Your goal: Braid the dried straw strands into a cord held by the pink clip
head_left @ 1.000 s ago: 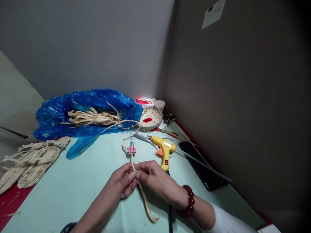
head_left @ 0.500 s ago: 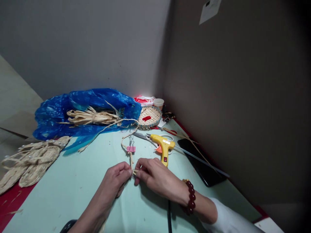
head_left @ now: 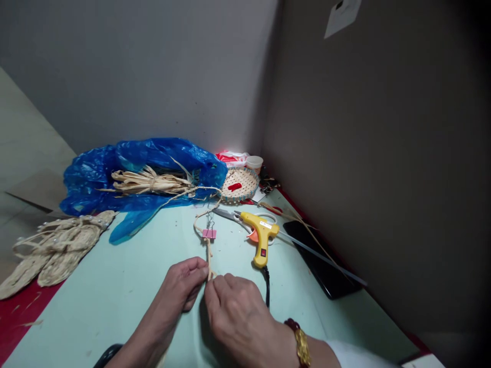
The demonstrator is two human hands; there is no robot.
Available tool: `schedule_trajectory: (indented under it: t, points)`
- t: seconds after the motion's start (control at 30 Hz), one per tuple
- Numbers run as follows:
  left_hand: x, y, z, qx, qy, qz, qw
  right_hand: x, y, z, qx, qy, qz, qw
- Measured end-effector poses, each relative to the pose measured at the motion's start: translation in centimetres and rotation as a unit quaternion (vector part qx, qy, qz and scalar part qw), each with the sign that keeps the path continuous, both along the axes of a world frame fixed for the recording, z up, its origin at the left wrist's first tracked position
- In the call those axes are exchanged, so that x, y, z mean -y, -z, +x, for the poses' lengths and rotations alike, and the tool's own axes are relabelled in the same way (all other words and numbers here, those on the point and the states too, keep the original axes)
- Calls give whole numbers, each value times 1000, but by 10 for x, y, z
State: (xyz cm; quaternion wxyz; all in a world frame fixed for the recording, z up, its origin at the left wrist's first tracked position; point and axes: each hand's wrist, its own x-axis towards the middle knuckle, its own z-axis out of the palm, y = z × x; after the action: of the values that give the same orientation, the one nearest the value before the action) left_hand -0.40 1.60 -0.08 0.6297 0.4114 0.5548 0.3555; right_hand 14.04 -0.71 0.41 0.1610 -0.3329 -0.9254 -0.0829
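Both hands meet low at the table's near edge. The left hand (head_left: 186,283) pinches a pale straw strip (head_left: 209,255) between thumb and fingertips, while the right hand (head_left: 235,313), curled with its back to the camera, closes its fingertips on the same strip just beside the left. The strip runs away from the hands up to a pink binder clip (head_left: 209,233) lying on the pale green table (head_left: 126,286). A yellow glue gun (head_left: 261,236) lies near, to the right of the clip, scissors (head_left: 230,215) behind it. Farther back sit a blue plastic bag (head_left: 153,174) with a straw bundle (head_left: 151,182) and a small woven tray (head_left: 241,184). Woven straw sandals (head_left: 53,250) lie at the far left.
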Motion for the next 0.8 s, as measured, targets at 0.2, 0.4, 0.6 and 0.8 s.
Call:
schedule_trajectory:
  t: [0.2, 0.4, 0.6, 0.8]
  points:
    - [2, 1, -2, 0, 9, -4, 1000, -4, -12, 6, -46, -16, -143, 989]
    - [4, -4, -1, 52, 5, -26, 998, -34, -29, 23, -296, 96, -390, 867]
    - [5, -6, -1, 35, 26, -16, 999, -49, -5, 16, -386, 36, -646, 658]
    - [9, -12, 0, -171, 79, 97, 977, -49, 5, 14, -428, 61, -561, 706]
